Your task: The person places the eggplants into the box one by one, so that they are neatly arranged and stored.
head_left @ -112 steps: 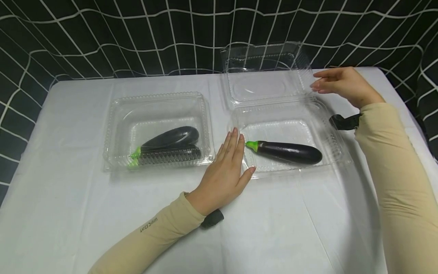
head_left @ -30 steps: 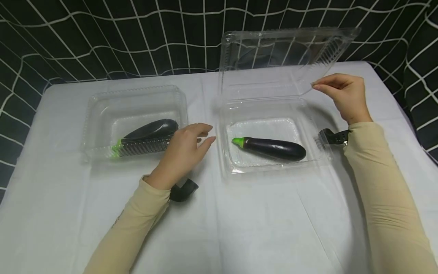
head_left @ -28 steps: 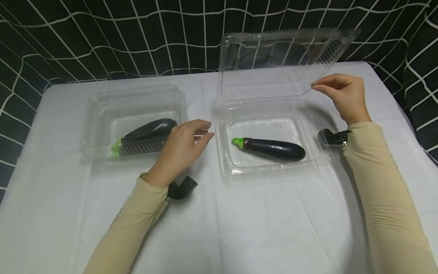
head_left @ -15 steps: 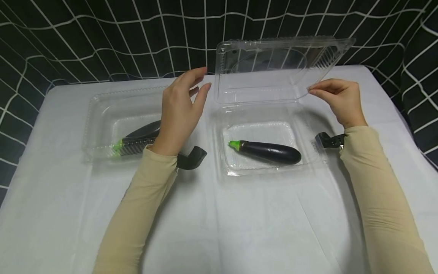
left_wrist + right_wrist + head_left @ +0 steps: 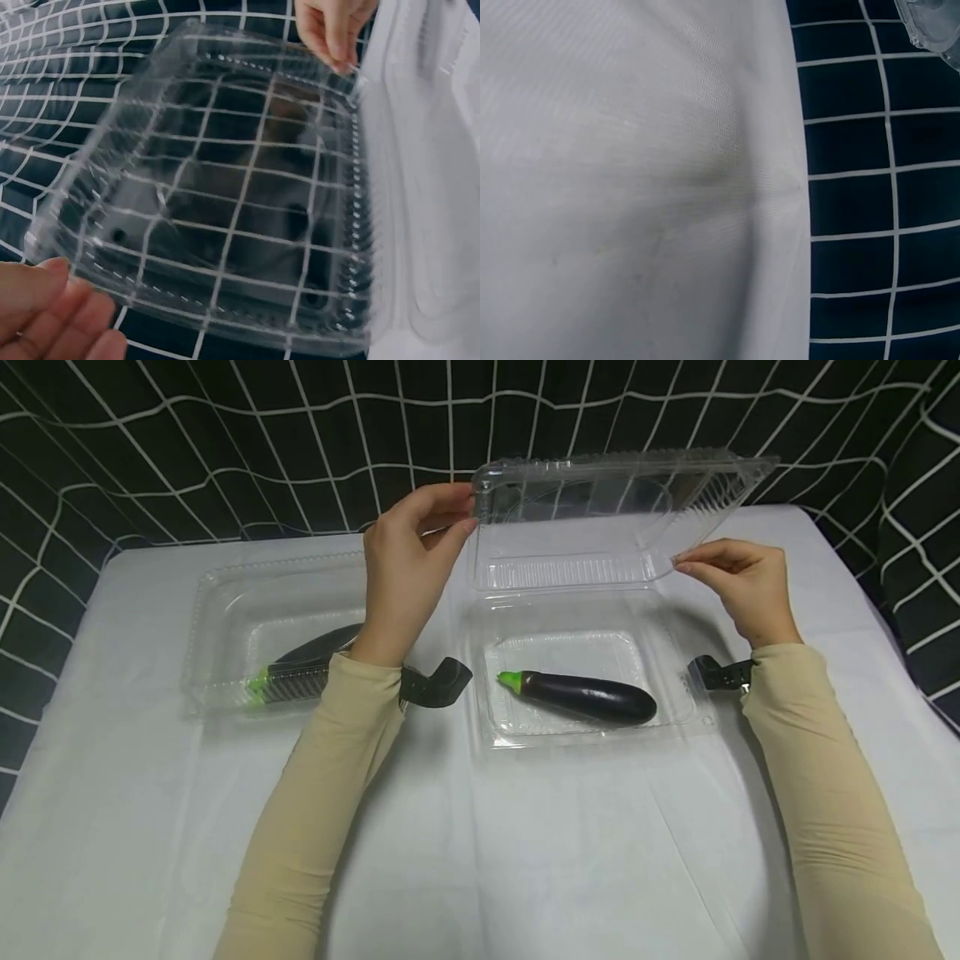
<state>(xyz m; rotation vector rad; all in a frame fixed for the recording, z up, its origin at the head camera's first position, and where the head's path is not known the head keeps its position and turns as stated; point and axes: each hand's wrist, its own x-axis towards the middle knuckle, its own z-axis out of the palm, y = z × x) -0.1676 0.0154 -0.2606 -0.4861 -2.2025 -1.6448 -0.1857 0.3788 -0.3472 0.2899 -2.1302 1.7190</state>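
A clear plastic clamshell container [image 5: 592,739] stands right of centre with one eggplant [image 5: 588,697] lying in its base, green stem to the left. Its hinged lid [image 5: 570,572] is tilted up at the back. My right hand [image 5: 750,581] pinches the lid's right edge between thumb and fingers. At the lid's left edge is my left hand [image 5: 408,560], its fingertips at or very near the plastic. The left wrist view shows those fingers [image 5: 82,322] beside the lid's corner, thumb and fingers apart. No hand shows in the right wrist view.
To the left stands another clear container [image 5: 225,602], lid down, with two eggplants [image 5: 307,652] inside, partly hidden by my left arm. A white cloth [image 5: 570,852] covers the table. Behind the table's back edge hangs a white net [image 5: 300,402] over dark fabric.
The lid, earlier leaning back, is now tilted further forward, with the right hand pinching its edge. My left hand has risen from near the container's front left to the lid's left edge.
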